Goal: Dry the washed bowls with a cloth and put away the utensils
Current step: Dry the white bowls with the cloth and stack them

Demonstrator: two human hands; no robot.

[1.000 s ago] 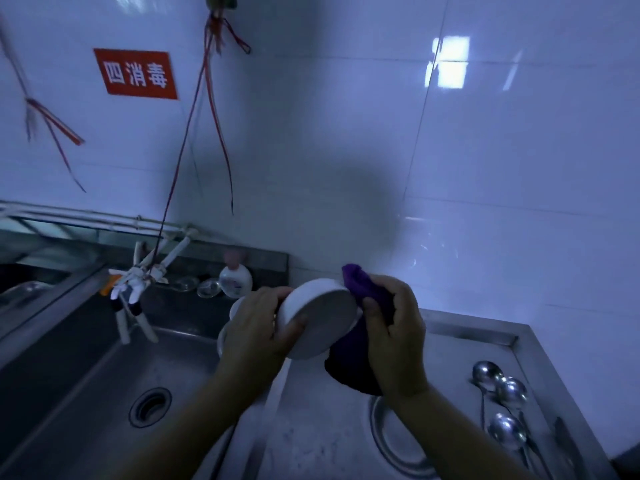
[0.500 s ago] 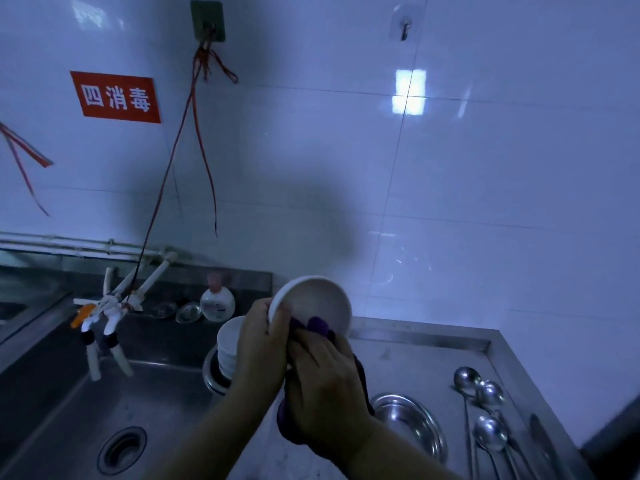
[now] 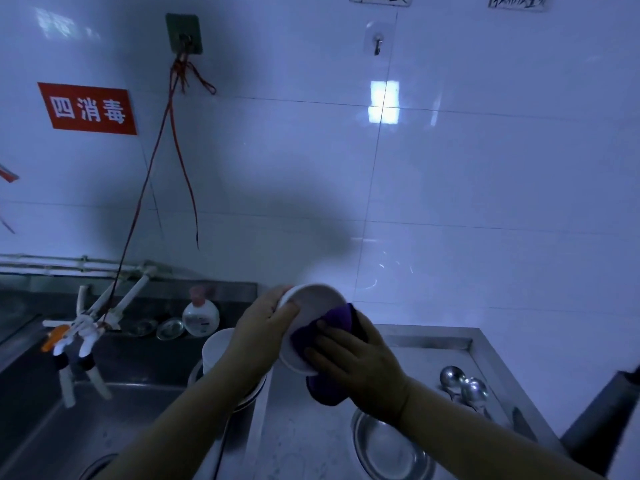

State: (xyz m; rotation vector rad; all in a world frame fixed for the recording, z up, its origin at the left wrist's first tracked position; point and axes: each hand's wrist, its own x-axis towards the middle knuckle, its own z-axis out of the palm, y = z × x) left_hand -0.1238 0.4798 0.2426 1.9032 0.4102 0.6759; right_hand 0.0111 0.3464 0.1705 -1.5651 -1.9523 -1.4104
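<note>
My left hand (image 3: 260, 332) grips a white bowl (image 3: 313, 306) by its rim, tilted with its opening toward me, above the edge between sink and counter. My right hand (image 3: 360, 363) presses a purple cloth (image 3: 323, 330) into the bowl, fingers curled over the cloth; the cloth's lower part hangs below the bowl. A stack of white bowls (image 3: 216, 348) stands behind my left forearm at the sink's right side. Metal spoons (image 3: 464, 384) lie on the steel counter (image 3: 426, 351) to the right.
A steel dish (image 3: 388, 448) sits on the counter under my right wrist. A sink (image 3: 52, 438) with a drain lies left, white taps (image 3: 83, 334) hang over it. A soap bottle (image 3: 201, 315) and small glass dishes stand at the sink's back ledge. A dark object is at far right.
My view has tilted upward. The bowl was turned so its opening faces me, and my right hand with the cloth moved from the bowl's outside into its inside.
</note>
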